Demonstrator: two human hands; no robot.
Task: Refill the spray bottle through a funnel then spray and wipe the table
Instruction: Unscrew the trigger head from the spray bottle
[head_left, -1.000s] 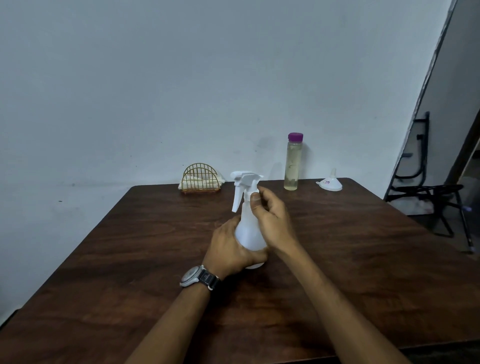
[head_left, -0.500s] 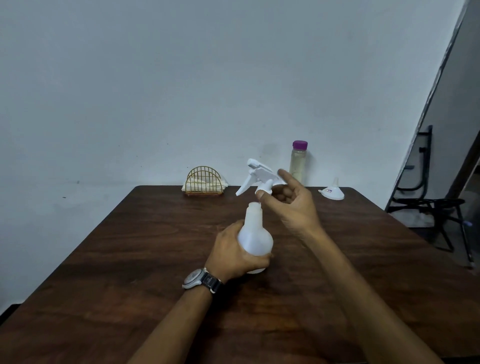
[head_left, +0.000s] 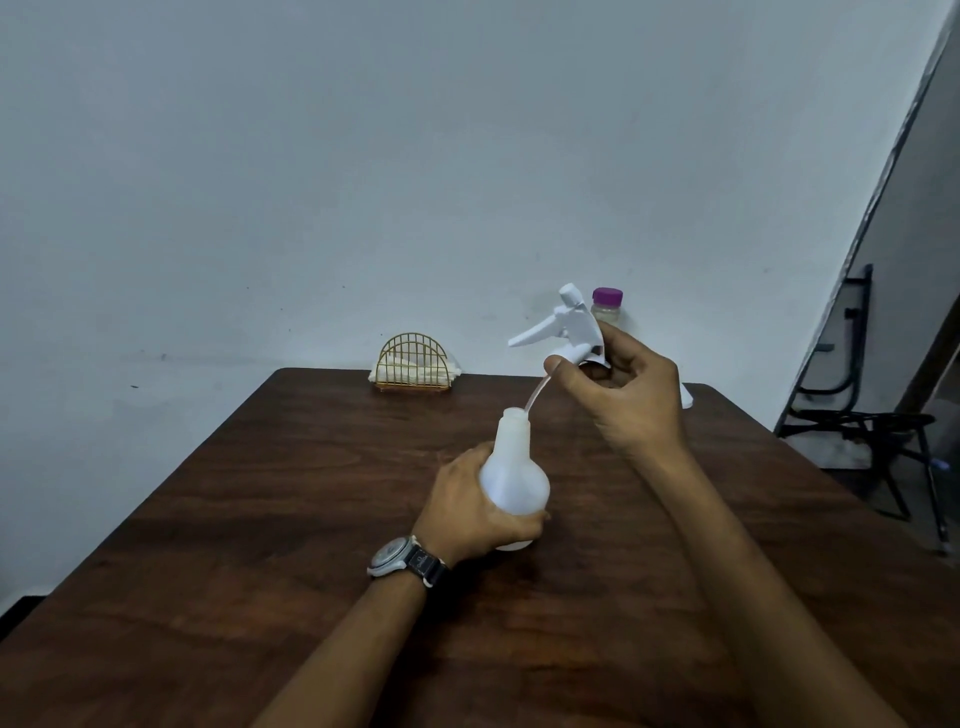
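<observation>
Spray bottle (head_left: 511, 467) is near the middle of the table (head_left: 260, 519). It is upright, long axis vertical, open neck pointing to 12 o'clock. Left hand (head_left: 467, 514) grasps its round lower body from the 8 o'clock side, fingers curled about it. Cannot tell whether the base rests on the wood.

Trigger head (head_left: 574, 327) is off the bottle, held aloft at about 1 o'clock from the neck. Right hand (head_left: 623, 395) pinches its collar between thumb and fingers. The head is tilted, lever pointing toward 9 o'clock. Dip tube (head_left: 535, 397) slants from the collar down toward 7 o'clock, its lower end at the neck's rim.

At the far edge:
- Purple-capped bottle (head_left: 607, 301) at 1 o'clock, partly hidden behind the trigger head.
- Gold wire holder (head_left: 414, 364) with white napkins at 11 o'clock.

Watch (head_left: 400, 555) on the left wrist. Black chair frame (head_left: 857, 415) stands off the table at 3 o'clock.
</observation>
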